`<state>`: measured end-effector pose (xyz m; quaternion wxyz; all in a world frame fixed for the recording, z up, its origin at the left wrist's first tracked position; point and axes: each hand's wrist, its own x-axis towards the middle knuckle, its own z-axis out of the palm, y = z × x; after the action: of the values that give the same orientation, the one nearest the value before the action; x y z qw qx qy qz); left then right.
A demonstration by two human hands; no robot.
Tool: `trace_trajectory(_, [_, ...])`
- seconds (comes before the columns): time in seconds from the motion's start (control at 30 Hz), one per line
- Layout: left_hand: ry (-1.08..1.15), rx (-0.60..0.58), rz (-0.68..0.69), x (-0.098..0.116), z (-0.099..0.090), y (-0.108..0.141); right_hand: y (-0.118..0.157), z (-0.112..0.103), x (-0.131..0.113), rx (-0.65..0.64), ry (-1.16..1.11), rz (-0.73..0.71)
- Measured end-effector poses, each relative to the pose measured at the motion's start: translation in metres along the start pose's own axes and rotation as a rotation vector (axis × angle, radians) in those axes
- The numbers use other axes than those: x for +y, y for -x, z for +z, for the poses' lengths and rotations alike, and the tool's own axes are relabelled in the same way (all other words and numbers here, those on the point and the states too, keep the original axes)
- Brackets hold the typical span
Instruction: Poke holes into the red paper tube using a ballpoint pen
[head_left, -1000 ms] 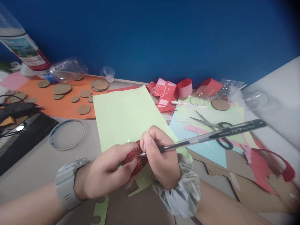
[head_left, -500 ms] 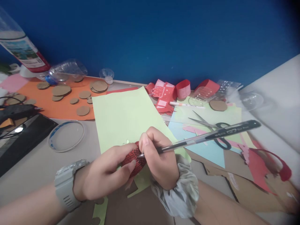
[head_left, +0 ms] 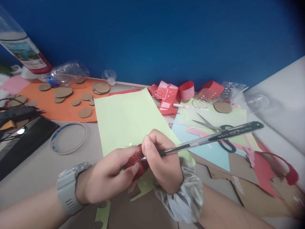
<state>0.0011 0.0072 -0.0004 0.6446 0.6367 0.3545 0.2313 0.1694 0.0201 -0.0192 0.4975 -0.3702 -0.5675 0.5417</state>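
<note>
My left hand (head_left: 109,178) is closed around a small rounded red piece with a dark dotted or crosshatched pattern (head_left: 135,161), its thumb pressed on the near side. A gel pen (head_left: 205,141) with a clear barrel and black grip is pinched in my right hand (head_left: 163,162). The pen's tip meets the patterned surface, and my right fingertips rest against the piece's far edge. Beneath both hands lies a light green sheet of paper (head_left: 124,117). Small pale green points stick out behind the red piece, partly hidden by my fingers.
Scissors (head_left: 216,130) lie on coloured paper at the right, beside red scraps (head_left: 264,171) and cardboard (head_left: 257,197). Cardboard discs (head_left: 63,92) cover orange paper (head_left: 50,108) at the left. A tape ring (head_left: 68,139), glue gun (head_left: 19,113) and plastic bottles (head_left: 69,73) are there too.
Both hands keep almost the same place, with the pen tip still on the red piece. The pen's back end has dipped very slightly, and the whole view has shifted a little.
</note>
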Motion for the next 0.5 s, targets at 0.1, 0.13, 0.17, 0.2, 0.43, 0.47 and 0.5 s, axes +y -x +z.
trace_trajectory(0.1, [-0.011,0.004,0.013,-0.0009,0.0,0.0001,0.0003,-0.0002,0.0006,0.008,0.003,-0.011])
trace_trajectory(0.13, [-0.015,0.006,0.018,-0.0012,0.0,0.0001,0.0005,-0.0002,0.0008,0.007,0.0,-0.007])
trace_trajectory(0.17, [-0.02,0.008,0.024,-0.0015,-0.0001,0.0002,0.0006,-0.0002,0.0008,0.005,-0.005,0.0])
trace_trajectory(0.2, [-0.021,0.009,0.028,-0.0018,-0.0002,0.0002,0.0007,-0.0001,0.0008,0.001,-0.01,0.007])
trace_trajectory(0.43, [-0.032,-0.007,0.006,-0.0025,-0.0007,0.0004,-0.0013,0.0007,0.0009,0.055,-0.043,-0.028])
trace_trajectory(0.47, [-0.031,-0.007,0.004,-0.0025,-0.0005,0.0006,-0.0016,0.0007,0.0007,0.062,-0.052,-0.022])
trace_trajectory(0.5, [-0.03,-0.005,0.0,-0.0024,-0.0004,0.0008,-0.0018,0.0007,0.0004,0.064,-0.059,-0.015])
